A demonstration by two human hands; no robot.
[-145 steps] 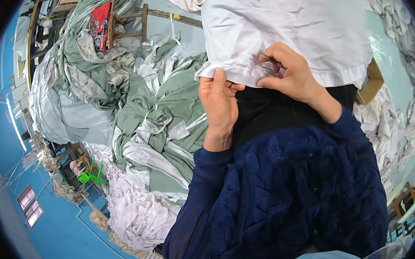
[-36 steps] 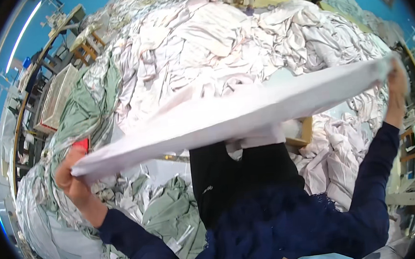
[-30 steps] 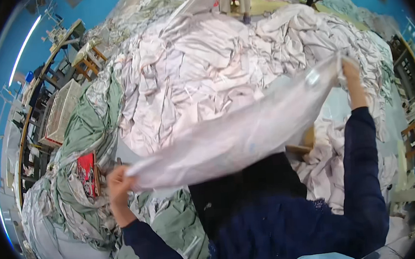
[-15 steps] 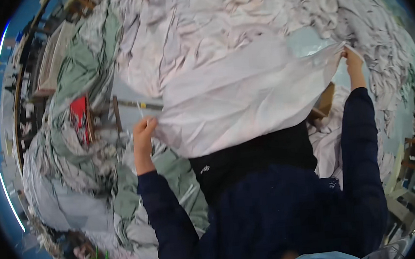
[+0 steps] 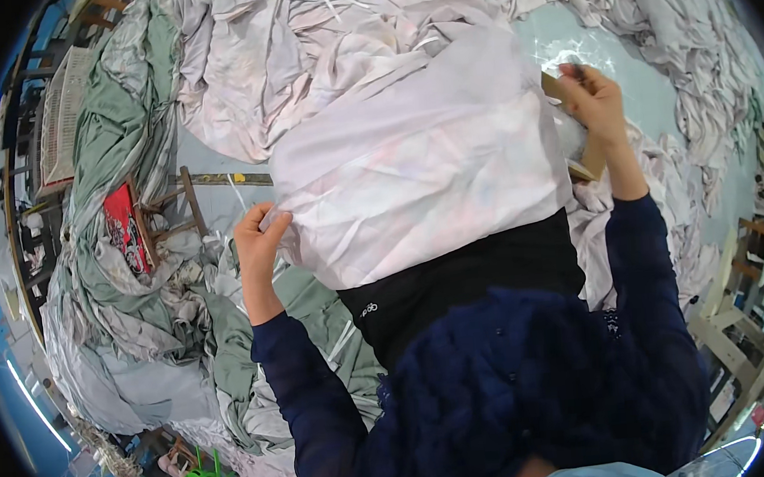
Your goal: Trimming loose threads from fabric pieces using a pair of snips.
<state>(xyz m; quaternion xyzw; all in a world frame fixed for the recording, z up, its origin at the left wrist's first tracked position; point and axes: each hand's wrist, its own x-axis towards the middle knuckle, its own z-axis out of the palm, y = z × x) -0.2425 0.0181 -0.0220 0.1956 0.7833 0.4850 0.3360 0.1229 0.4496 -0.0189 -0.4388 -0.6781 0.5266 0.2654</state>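
A pale white-pink cloth (image 5: 422, 173) is spread over my lap and runs forward toward a heap of similar fabric. My left hand (image 5: 261, 235) pinches its left edge between thumb and fingers. A thin white strip (image 5: 237, 192) stands up just beyond that hand. Off the cloth's right side, my right hand (image 5: 599, 107) is closed, apart from the cloth. A small dark thing (image 5: 577, 72) shows at its fingertips, too small to name for certain. Below and left of this hand is a brown cardboard box (image 5: 593, 161), partly hidden by the cloth.
Heaped pale fabric (image 5: 321, 37) fills the far side. Green and grey cloth (image 5: 122, 124) is piled at the left, near a wooden stool (image 5: 192, 200) and a red patterned item (image 5: 125, 227). A shiny clear plastic sheet (image 5: 565, 49) lies beyond my right hand. Wooden furniture (image 5: 731, 337) stands at the right.
My right hand has let go of the cloth's far right corner and moved left and nearer the box. The cloth's right side has dropped onto my lap. My left hand keeps its pinch.
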